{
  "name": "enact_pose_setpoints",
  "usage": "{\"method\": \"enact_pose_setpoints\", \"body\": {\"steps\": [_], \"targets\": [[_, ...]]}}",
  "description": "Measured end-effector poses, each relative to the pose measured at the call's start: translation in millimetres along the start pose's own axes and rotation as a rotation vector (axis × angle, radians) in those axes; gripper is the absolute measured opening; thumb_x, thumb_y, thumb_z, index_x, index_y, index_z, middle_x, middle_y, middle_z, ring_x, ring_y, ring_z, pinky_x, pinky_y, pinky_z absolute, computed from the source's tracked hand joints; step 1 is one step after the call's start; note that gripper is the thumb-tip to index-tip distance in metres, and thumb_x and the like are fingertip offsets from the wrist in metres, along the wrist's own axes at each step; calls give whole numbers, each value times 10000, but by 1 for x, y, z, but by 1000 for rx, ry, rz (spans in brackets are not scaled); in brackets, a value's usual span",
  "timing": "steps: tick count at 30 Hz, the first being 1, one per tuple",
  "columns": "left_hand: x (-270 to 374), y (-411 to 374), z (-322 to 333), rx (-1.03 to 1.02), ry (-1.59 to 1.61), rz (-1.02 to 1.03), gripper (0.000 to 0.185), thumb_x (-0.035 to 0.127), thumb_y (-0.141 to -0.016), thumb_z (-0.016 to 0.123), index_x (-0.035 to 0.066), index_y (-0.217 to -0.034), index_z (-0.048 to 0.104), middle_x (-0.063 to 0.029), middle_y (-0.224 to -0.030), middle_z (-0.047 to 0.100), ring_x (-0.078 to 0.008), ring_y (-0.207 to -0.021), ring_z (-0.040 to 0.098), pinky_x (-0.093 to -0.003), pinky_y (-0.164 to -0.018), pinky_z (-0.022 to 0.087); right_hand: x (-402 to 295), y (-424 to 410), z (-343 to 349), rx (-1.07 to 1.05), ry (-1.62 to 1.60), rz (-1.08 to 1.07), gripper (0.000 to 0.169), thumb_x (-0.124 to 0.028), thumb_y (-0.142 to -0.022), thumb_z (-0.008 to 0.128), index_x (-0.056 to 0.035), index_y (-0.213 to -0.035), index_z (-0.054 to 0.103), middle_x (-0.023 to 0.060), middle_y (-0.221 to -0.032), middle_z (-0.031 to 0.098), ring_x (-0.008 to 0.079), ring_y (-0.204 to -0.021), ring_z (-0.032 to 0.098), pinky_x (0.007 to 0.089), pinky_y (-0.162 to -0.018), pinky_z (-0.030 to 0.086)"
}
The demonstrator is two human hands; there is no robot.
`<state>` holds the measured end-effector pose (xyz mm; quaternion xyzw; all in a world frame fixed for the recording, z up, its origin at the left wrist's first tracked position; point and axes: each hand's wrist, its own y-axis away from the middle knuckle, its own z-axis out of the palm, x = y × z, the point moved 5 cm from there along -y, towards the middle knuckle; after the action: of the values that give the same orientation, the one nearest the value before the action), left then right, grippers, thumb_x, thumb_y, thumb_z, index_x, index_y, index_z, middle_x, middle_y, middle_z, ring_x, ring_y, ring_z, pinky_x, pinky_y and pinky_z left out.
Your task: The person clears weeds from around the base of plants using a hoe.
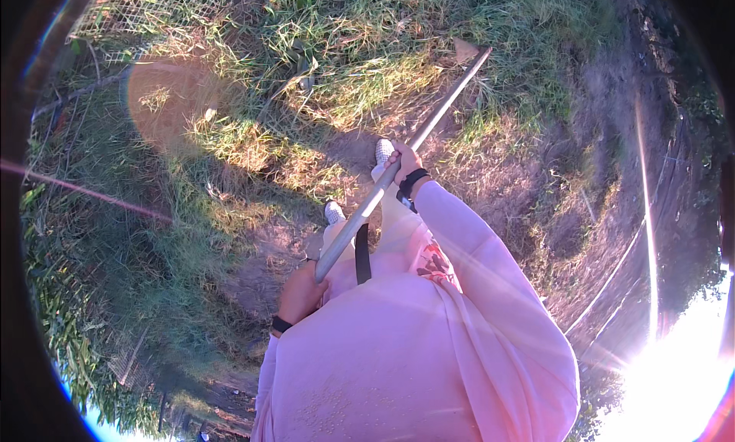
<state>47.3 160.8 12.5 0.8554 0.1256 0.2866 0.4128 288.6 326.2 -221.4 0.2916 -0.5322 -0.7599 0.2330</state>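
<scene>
A long-handled hoe (439, 110) runs diagonally from my waist up to the right. Its flat metal blade (465, 50) lies in the grass at the far end, partly hidden by stalks. My right hand (405, 162) grips the shaft around its middle, with a black band on the wrist. Near the butt end, at my left hip, my left hand (302, 290) is closed around the handle; some of its fingers are out of sight. Cut or flattened grass (373, 95) lies beyond my feet, left of the blade.
My shoes (333, 212) stand on bare soil between grass patches. Wire mesh (155, 8) lies at the upper left, with a branch (86, 90) below it. Leafy plants (63, 327) grow along the left edge. Strong sun glare covers the lower right.
</scene>
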Motion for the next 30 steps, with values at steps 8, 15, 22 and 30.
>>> {"method": "enact_pose_setpoints", "body": {"steps": [8, 15, 22, 30], "targets": [[99, -84, 14, -31, 38, 92, 287, 215, -762, 629, -9, -893, 507, -228, -750, 600, -405, -740, 596, -473, -636, 458, -115, -23, 8, 20, 87, -189, 104, -72, -806, 579, -89, -747, 496, -4, -545, 442, 121, -438, 439, 285, -417, 426], [60, -50, 5, -122, -115, 19, 244, 164, -774, 604, -15, -897, 495, -239, -749, 605, -421, -717, 596, -486, -614, 459, -34, -33, -24, 128, 61, -101, 159, -107, -838, 536, -99, -721, 430, -8, -574, 417, 105, -443, 424, 302, -403, 419], [-8, 27, -16, -30, -238, -42, 267, 156, -751, 620, 11, -921, 475, -237, -724, 601, -417, -730, 602, -486, -628, 473, 72, 21, -10, 99, -69, -48, 172, -111, -820, 564, -90, -740, 412, 14, -556, 424, 127, -425, 423, 312, -368, 426], [-85, 84, -16, 42, -381, -12, 307, 226, -742, 639, 50, -934, 475, -192, -604, 579, -396, -609, 600, -493, -555, 461, 146, 59, 5, 73, -50, -72, 167, -118, -811, 568, -105, -780, 405, 4, -557, 439, 113, -410, 430, 298, -346, 417]]}}
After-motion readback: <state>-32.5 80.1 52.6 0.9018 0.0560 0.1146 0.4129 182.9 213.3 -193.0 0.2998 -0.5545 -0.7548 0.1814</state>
